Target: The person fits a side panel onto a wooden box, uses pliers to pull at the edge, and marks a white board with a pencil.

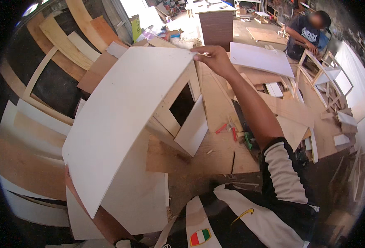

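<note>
A large white panel (108, 107) slants across the left and middle, above a wooden box frame (166, 115) with a dark opening. Its far right corner is pinched between the thumb and fingers of my right hand (213, 60). At the panel's left edge, my left hand (69, 178) holds it from behind; most of its fingers are hidden. A smaller white board (193, 126) stands at the frame's right side. Whether the panel rests on the frame, I cannot tell.
Red-handled pliers (234, 131), a green tool (248, 140) and a dark pencil (233, 162) lie on the wooden worktop (207, 159). Another white panel (261, 59) lies farther back. Boards (62, 37) lean at left. A co-worker (308, 35) handles a wooden frame (315, 70) at right.
</note>
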The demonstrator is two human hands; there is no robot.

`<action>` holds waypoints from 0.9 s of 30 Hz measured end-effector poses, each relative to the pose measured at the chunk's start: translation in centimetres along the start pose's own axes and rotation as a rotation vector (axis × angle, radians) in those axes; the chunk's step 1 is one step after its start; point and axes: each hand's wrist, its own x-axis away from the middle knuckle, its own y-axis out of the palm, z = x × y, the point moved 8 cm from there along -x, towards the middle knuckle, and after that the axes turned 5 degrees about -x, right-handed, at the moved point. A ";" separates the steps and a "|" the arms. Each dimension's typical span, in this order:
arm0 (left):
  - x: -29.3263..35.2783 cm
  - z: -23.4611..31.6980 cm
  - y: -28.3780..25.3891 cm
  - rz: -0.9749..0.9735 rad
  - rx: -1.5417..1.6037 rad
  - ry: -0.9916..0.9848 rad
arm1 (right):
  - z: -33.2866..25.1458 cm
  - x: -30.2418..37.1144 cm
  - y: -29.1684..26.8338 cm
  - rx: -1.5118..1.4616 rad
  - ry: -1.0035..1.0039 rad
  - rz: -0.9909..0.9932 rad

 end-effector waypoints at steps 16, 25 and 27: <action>-2.6 -0.8 -0.1 -0.105 -0.006 0.020 | -0.5 0.6 0.5 0.130 0.133 -0.014; -1.7 -0.1 1.0 -0.126 -0.045 0.008 | 0.5 1.0 0.0 0.204 0.143 0.030; -0.9 0.5 1.4 -0.112 0.007 -0.010 | -0.1 0.8 0.1 0.231 0.120 0.034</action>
